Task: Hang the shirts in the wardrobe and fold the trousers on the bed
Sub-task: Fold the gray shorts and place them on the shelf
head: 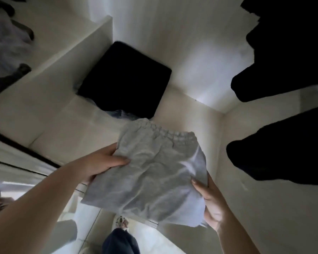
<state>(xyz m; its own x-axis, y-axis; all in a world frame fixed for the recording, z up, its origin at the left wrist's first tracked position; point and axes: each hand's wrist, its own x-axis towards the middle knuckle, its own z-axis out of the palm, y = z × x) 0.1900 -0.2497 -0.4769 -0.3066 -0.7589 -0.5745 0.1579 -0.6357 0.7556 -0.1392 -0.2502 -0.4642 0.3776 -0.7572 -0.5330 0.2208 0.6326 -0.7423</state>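
A folded pair of light grey trousers [152,173] with an elastic waistband is held flat between both my hands, over the cream floor of the wardrobe [81,125]. My left hand [101,162] grips its left edge, thumb on top. Gripping the right edge from underneath is my right hand [211,204]. A folded black garment [125,79] lies on the wardrobe floor just beyond the trousers, against the back wall. Dark garments [286,52] hang at the upper right, their lower ends [279,151] dangling right of the trousers.
A cream partition wall [66,57] rises on the left, with other clothes [9,39] past it. The wardrobe's sliding-door track [22,147] runs at the lower left. My leg and foot [120,235] stand on a pale tiled floor below.
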